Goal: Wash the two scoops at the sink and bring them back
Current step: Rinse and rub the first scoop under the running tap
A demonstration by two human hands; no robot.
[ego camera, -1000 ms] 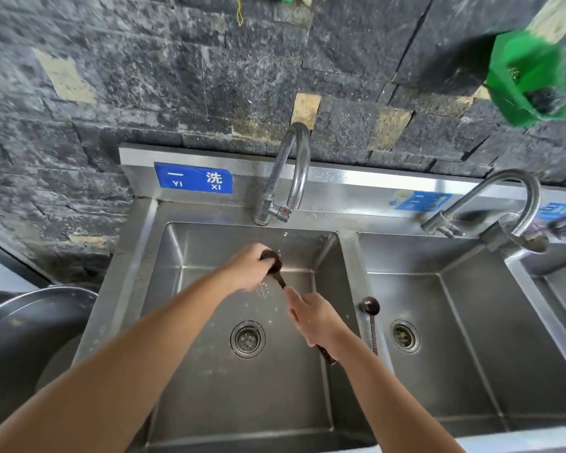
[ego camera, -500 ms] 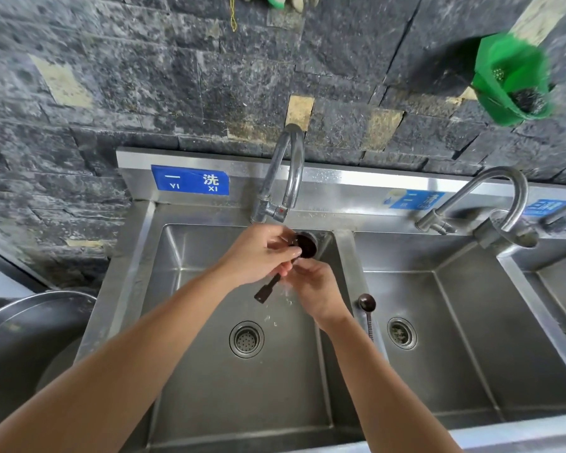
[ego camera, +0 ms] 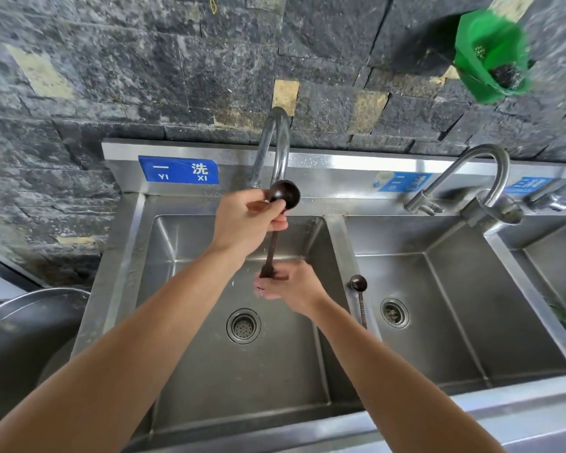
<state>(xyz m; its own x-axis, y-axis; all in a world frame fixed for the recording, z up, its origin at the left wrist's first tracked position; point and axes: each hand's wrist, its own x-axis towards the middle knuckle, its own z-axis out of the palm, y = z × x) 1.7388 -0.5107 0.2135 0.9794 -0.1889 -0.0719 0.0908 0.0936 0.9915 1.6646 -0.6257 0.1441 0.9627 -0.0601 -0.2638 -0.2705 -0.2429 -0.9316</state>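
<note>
A dark brown long-handled scoop (ego camera: 272,243) stands nearly upright over the left sink basin (ego camera: 209,371), its round bowl under the curved faucet (ego camera: 273,142). My left hand (ego camera: 245,220) grips the handle just below the bowl. My right hand (ego camera: 290,286) pinches the lower end of the handle. A second dark scoop (ego camera: 359,291) lies on the steel divider between the left and middle basins, bowl toward the wall; my right forearm hides part of its handle.
The middle basin (ego camera: 455,322) has its own faucet (ego camera: 464,178), and a third basin starts at the far right. A green holder (ego camera: 490,57) with scrubbers hangs on the dark stone wall. A large steel pot (ego camera: 23,335) stands left of the sink.
The scoop went from lying across my hands to standing upright, bowl up by the faucet. My left hand rose with the bowl end and my right hand slid down to the handle's tip.
</note>
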